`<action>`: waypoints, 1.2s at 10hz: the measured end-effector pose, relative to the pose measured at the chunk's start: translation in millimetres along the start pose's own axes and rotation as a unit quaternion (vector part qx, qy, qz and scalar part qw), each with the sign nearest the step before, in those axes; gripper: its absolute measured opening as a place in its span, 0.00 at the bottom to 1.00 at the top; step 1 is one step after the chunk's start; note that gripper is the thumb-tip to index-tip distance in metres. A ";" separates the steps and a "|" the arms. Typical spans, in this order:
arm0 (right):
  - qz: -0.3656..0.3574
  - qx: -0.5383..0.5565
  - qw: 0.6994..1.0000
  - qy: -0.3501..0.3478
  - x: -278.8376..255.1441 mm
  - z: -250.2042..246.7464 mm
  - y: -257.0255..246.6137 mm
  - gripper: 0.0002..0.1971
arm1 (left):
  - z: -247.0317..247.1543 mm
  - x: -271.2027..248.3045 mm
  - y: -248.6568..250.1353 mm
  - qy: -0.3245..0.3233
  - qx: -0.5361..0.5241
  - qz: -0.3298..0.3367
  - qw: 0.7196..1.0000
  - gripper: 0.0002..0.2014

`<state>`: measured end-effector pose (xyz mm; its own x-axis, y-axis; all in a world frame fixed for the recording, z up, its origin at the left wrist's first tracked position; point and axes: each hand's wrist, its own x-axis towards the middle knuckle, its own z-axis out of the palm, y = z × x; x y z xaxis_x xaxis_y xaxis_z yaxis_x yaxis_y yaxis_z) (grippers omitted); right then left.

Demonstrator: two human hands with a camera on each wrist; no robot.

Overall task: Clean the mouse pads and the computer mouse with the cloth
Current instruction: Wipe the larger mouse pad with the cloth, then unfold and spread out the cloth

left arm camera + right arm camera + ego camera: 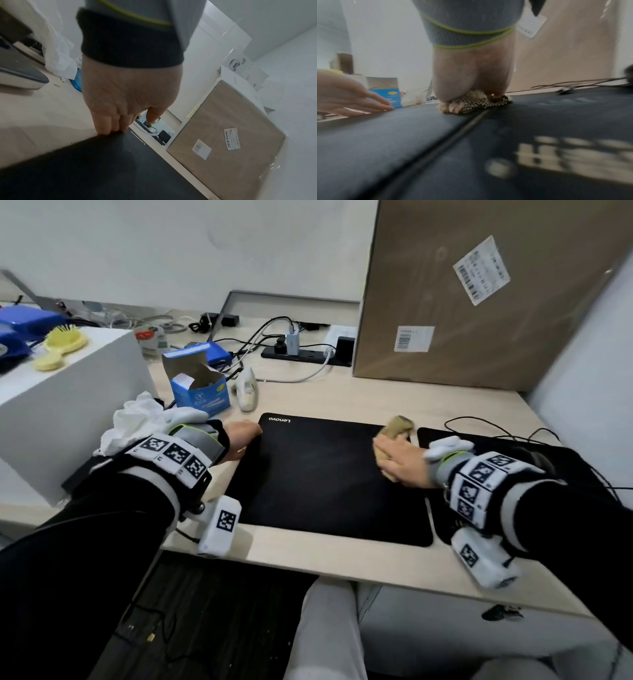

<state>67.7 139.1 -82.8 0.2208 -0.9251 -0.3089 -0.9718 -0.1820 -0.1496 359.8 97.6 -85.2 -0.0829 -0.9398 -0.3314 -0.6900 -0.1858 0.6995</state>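
Note:
A black Lenovo mouse pad (325,477) lies in the middle of the desk. My right hand (400,460) lies flat on a tan cloth (397,428) and presses it onto the pad's right edge; the right wrist view shows the palm (471,81) on the bunched cloth (471,104). My left hand (239,440) rests with straight fingers (111,129) on the pad's far left corner. A second black pad (513,446) lies to the right, mostly under my right arm. A dark cabled shape (629,71) at its far end may be the mouse.
A big cardboard box (479,302) stands at the back right. An open blue carton (202,388) and a cream object (246,392) sit behind the pad. A white box (68,405) is at the left, a power strip (301,354) at the back, and thin cables (496,426) by the second pad.

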 end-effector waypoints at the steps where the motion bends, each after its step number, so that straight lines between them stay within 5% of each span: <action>1: 0.048 -0.003 0.999 -0.005 -12.1 0.8 27.1 0.28 | 5.2 -15.9 25.2 0.030 -0.100 -0.070 0.992 0.11; 3: 0.089 0.086 0.990 0.075 -2.0 -10.8 18.5 0.16 | 12.1 -7.2 32.0 0.076 0.067 -0.048 0.994 0.21; 4: 0.078 0.231 0.955 0.170 -4.9 -23.9 10.9 0.21 | 18.0 -10.4 47.3 0.047 0.112 0.004 0.993 0.24; 5: 0.026 0.362 0.901 0.237 -10.2 -38.9 -0.6 0.25 | 26.8 -14.5 66.7 0.014 0.072 0.071 0.995 0.25; 7: -0.112 0.469 0.850 0.213 -28.1 -72.8 -20.1 0.28 | 36.5 -15.1 103.3 -0.012 -0.083 0.208 0.974 0.30; 8: -0.148 0.495 0.835 0.190 -32.8 -89.9 -27.7 0.29 | 32.2 -16.8 115.7 -0.063 -0.121 0.229 0.964 0.14; 9: -0.158 0.499 0.831 0.187 -33.5 -100.1 -28.4 0.28 | 25.3 -17.2 120.0 -0.042 -0.140 0.226 0.963 0.09; 11: -0.085 0.383 0.904 0.171 -26.5 -101.9 -17.1 0.25 | -0.9 -23.5 131.9 0.002 -0.223 0.246 0.943 0.11; 12: -0.081 0.380 0.912 0.133 -23.2 -98.6 -19.8 0.19 | -9.5 -28.2 141.9 0.014 -0.207 0.264 0.942 0.12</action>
<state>73.7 131.4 19.9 0.2305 -0.9731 -0.0006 -0.5680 -0.1341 -0.8121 271.0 95.0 29.4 -0.3133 -0.9386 0.1446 -0.2178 0.2192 0.9511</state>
